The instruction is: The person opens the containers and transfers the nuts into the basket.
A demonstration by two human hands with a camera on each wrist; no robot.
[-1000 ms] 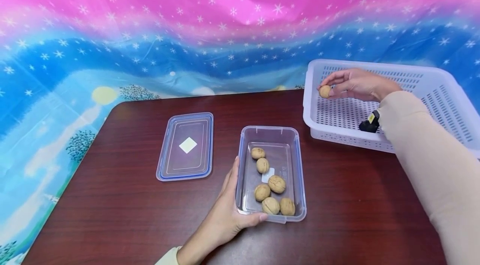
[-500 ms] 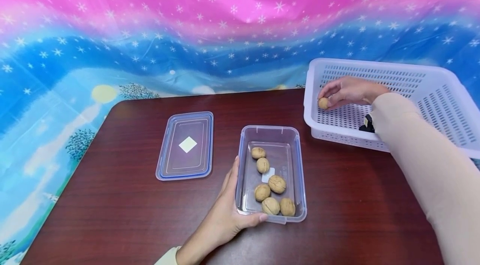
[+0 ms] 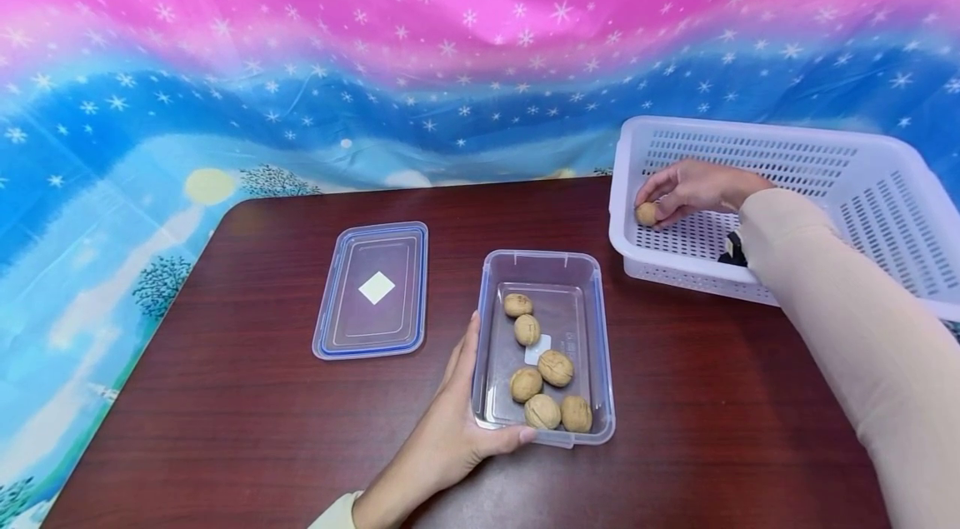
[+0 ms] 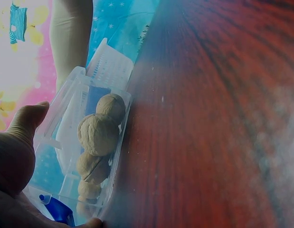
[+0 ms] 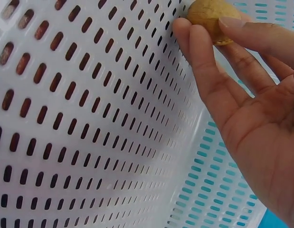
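Note:
My right hand (image 3: 693, 189) pinches a walnut (image 3: 647, 214) between thumb and fingers, low inside the left end of the white perforated basket (image 3: 705, 272). In the right wrist view the same walnut (image 5: 214, 19) sits at the fingertips, close to the basket's slotted floor (image 5: 90, 118). My left hand (image 3: 457, 421) grips the near left corner of a clear plastic container (image 3: 606, 362), its thumb over the front rim. Several walnuts (image 3: 556, 368) lie in that container, mostly toward its near end. From the left wrist, walnuts (image 4: 98, 134) show through the clear wall beside my thumb.
A clear lid (image 3: 371, 291) with a blue seal and a pale diamond-shaped label lies on the dark red wooden table (image 3: 247, 396), left of the container. A black device (image 3: 733, 250) shows by my right wrist. A patterned cloth (image 3: 450, 54) hangs behind the table.
My right hand has moved down and slightly left inside the basket, with the walnut still in its fingers. The left hand and the container have stayed in place.

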